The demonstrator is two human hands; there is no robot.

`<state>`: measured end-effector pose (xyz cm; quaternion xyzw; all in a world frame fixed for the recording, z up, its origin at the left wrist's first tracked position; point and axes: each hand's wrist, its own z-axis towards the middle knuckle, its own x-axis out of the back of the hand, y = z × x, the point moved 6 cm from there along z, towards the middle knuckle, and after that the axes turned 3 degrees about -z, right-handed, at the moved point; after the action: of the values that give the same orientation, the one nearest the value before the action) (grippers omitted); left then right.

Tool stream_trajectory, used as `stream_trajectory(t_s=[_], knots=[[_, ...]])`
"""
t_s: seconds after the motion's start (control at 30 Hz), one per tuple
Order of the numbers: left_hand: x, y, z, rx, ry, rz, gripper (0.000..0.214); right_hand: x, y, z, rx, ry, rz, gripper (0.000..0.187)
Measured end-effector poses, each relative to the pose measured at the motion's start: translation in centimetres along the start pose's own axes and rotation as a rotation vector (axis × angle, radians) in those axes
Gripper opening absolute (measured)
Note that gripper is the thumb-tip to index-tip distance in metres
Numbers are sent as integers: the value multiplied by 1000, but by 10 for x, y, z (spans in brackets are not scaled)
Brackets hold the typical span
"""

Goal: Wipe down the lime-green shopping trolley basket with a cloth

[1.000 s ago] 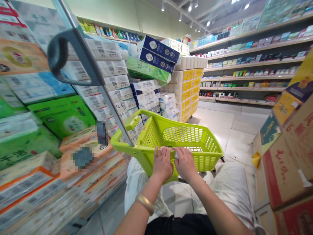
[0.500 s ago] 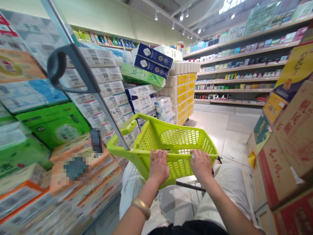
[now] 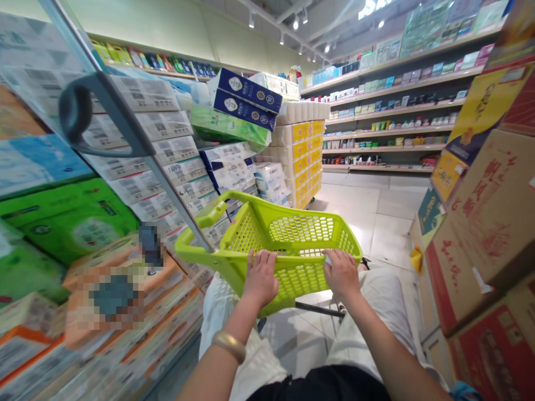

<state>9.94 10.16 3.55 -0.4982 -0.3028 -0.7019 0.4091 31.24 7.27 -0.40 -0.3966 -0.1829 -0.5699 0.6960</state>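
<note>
A lime-green shopping basket trolley (image 3: 298,281) with pierced walls stands in front of me, between my legs. Nothing shows inside it. My left hand (image 3: 262,278), with a gold bangle (image 3: 229,345) on its forearm, is closed over the basket's near rim. Further right on the same rim, my right hand (image 3: 343,275) is closed too; a small white object (image 3: 327,258) shows by its fingers, too little of it to name. A metal pull rod with a grey handle (image 3: 123,114) rises from the basket's left end. Both thumbs are largely hidden.
Stacked tissue packs (image 3: 179,150) crowd the left side, with two blurred-out items on an orange pack (image 3: 79,301). Yellow-and-white paper bundles (image 3: 307,150) stand ahead. Cardboard boxes (image 3: 489,195) line the right. Beyond the tiled floor (image 3: 359,206) are stocked shelves (image 3: 388,131).
The surroundings, the basket and my hands have shifted somewhat left in the view. Both hands stay closed on the basket rim.
</note>
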Motion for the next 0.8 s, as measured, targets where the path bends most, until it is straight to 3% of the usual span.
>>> stream_trajectory(t_s=[0.1, 0.2, 0.33, 0.5, 0.6, 0.7, 0.8], knots=[[-1, 1, 6, 16, -14, 15, 58, -2, 2, 0, -58, 4, -33, 30], [-2, -1, 14, 27, -33, 40, 56, -7, -17, 3, -66, -13, -42, 31], [1, -11, 23, 16, -56, 55, 57, -13, -40, 9, 1, -65, -30, 34], [0, -17, 22, 37, -31, 32, 65, -13, -40, 11, 90, -141, -1, 35], [-7, 6, 15, -24, 14, -41, 73, -12, -43, 11, 45, -134, -49, 34], [-23, 39, 8, -131, -36, -140, 73, -11, -53, 9, 57, -133, -83, 35], [-30, 52, 5, -96, -33, -185, 74, -8, -53, 5, 123, -151, -59, 36]])
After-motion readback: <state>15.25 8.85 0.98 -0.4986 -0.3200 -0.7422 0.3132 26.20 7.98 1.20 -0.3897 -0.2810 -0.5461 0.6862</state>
